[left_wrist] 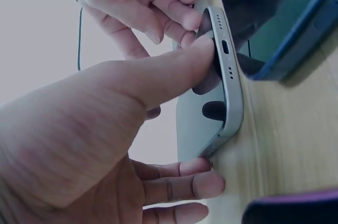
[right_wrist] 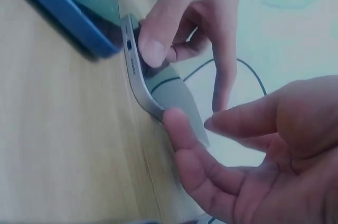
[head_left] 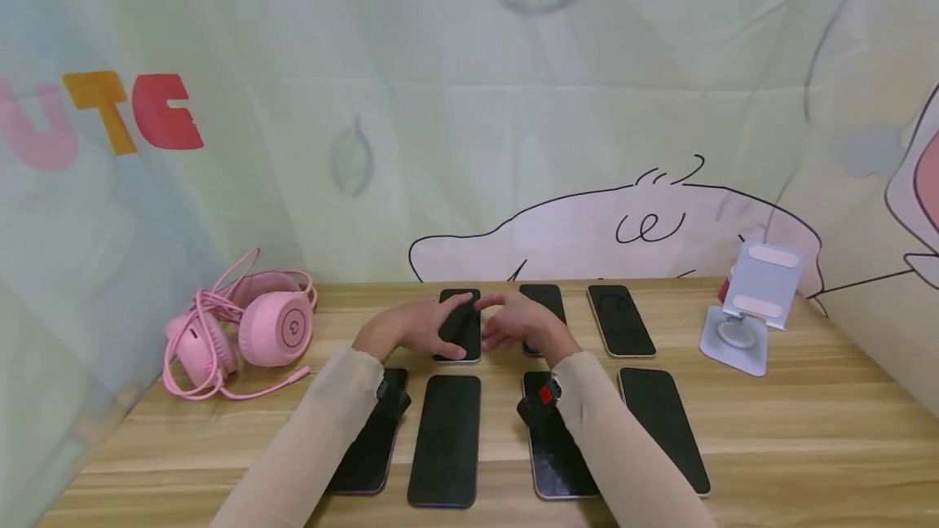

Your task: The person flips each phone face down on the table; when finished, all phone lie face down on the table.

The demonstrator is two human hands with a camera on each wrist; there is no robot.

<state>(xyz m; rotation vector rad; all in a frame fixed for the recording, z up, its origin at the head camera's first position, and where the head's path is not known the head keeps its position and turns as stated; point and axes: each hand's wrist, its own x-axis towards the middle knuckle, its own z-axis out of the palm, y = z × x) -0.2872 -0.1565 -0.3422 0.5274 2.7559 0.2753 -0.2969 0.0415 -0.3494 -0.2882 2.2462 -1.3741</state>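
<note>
A smartphone with a dark screen and pale metal frame (head_left: 462, 323) lies flat in the back row, its charging port toward me. Over it reaches my left hand (head_left: 411, 324), the thumb on the screen near the port end and the index finger stretched toward the far end. In the left wrist view its other fingers (left_wrist: 182, 187) extend at the phone's left side. From the right comes my right hand (head_left: 524, 320), with loosely bent fingers. Its fingertips (right_wrist: 177, 123) are right at the phone's right edge, seen in the right wrist view. Neither hand wraps round the phone.
Two more phones, one partly behind my right hand (head_left: 543, 297) and one farther right (head_left: 620, 321), share the back row. Several larger phones (head_left: 445, 440) lie in front, some under my forearms. Pink headphones (head_left: 275, 328) sit left; a phone stand (head_left: 763, 283) stands right.
</note>
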